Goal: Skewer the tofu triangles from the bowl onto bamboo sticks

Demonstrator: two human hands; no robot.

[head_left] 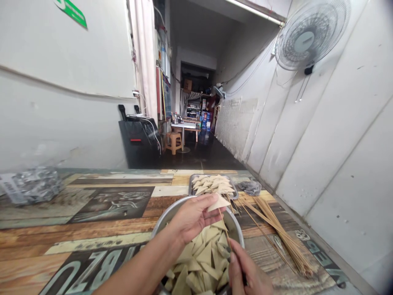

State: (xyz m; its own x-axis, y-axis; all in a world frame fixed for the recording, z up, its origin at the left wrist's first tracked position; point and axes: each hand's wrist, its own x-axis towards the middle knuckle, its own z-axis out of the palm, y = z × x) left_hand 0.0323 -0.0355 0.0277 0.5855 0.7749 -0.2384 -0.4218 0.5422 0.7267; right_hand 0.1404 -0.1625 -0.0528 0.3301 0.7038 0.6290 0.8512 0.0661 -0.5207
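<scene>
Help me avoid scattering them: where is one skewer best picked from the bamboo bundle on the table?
Pinch a stick of the bamboo bundle at its fanned far end, where sticks lie apart, from above on the bowl side.

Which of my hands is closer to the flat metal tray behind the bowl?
Left. The left hand, pinching a triangular piece, is just in front of the tray; the right hand, holding a skewer, sits lower, at the near side of the bowl.

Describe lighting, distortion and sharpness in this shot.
Head view: wide-angle stretch tilts the panelled wall and fan; soft even light on the table, the corridor behind dark; left hand with its triangular piece is sharp, right hand holding the skewer is cropped at the bottom edge.
</scene>
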